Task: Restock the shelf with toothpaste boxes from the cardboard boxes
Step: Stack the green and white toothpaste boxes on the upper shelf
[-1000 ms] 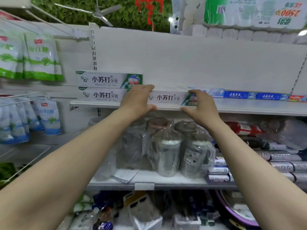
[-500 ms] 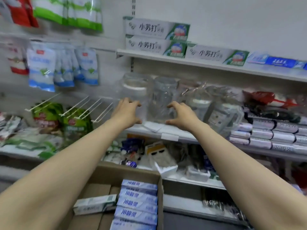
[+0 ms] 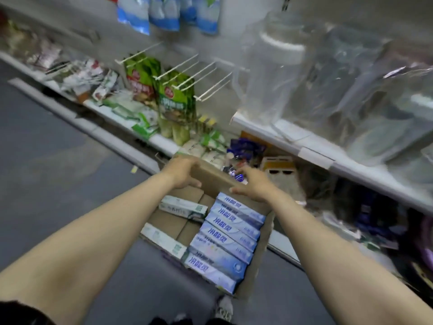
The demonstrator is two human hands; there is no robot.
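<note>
Item: cardboard box (image 3: pixel 210 178), open-topped, is sitting on the grey floor (image 3: pixel 58 160) just beside the base of the shelving.

Contents: a row of blue toothpaste boxes (image 3: pixel 230 235) is lying side by side along the box's right half. Two white-and-green toothpaste boxes are lying apart on its left, one (image 3: pixel 182 206) near the far wall and one (image 3: pixel 164 241) at the near edge.

Hands: both are reaching over the far end of the box, set apart. The left hand (image 3: pixel 182 172) is showing curled fingers at the rim of the far wall; blur is hiding whether it is gripping the cardboard. The right hand (image 3: pixel 254 185) is hanging with fingers spread above the far end of the blue row, holding nothing.

Surroundings: a white shelf (image 3: pixel 314 151) is carrying clear wrapped jars (image 3: pixel 276 66). Green packets (image 3: pixel 175 99) are hanging from wire hooks (image 3: pixel 199 71), with blue-and-white pouches (image 3: pixel 164 12) hanging above them.
</note>
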